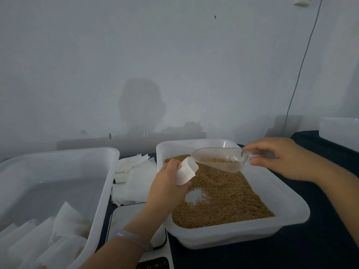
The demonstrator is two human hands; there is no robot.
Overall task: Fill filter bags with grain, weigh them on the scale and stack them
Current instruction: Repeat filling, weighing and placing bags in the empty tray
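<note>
Translucent plastic forms three containers: one tub (104,183) at lower left, one tray (291,208) of grain (223,199) at centre right, and one box (338,131) at the right edge. The left hand (167,183) curls its fingers round one filter bag (185,172), held above the grain. The right hand (281,158) pinches the handle of one clear scoop (219,159), which carries a little grain, its lip at the bag's mouth. One scale (128,216) sits at bottom centre, one pile of empty bags (136,177) just above it. Filled bags (64,220) lie in the tub, perhaps five; blur hides the count.
</note>
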